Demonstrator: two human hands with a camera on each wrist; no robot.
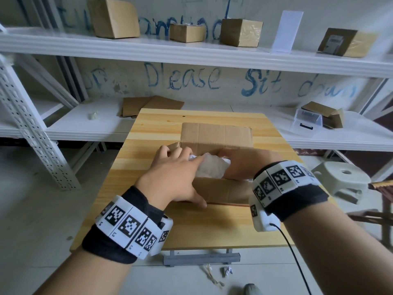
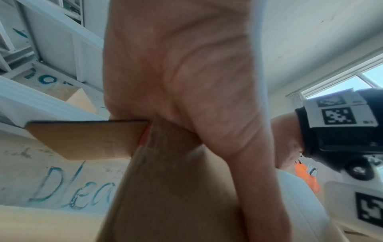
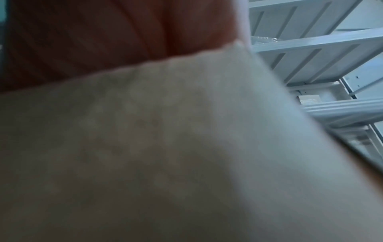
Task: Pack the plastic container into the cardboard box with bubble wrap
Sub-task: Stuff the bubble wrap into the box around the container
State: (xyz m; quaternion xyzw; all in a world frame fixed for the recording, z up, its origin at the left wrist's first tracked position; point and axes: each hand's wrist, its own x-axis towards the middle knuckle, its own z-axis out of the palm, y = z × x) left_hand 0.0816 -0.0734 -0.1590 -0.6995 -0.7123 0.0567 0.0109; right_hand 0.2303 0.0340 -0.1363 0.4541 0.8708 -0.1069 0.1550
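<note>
An open cardboard box (image 1: 223, 190) stands on the wooden table (image 1: 148, 133), its far flap upright. A crumpled white bundle of bubble wrap (image 1: 212, 165) fills the box; no plastic container shows inside it. My left hand (image 1: 176, 167) lies over the box's left corner, fingers stretched onto the wrap, thumb on the near wall. In the left wrist view my palm (image 2: 186, 65) rests against the box corner (image 2: 165, 188). My right hand (image 1: 240, 165) presses on the wrap from the right, with its fingertips hidden. The right wrist view shows my palm (image 3: 103, 41) against the bubble wrap (image 3: 145, 147).
Behind the table run white metal shelves (image 1: 191, 50) with several cardboard boxes. On the lower shelf lie flattened cardboard (image 1: 151, 105) and a clear plastic container (image 1: 306, 122). A pale plastic stool (image 1: 340, 179) stands at the right. Scraps lie on the floor (image 1: 227, 271).
</note>
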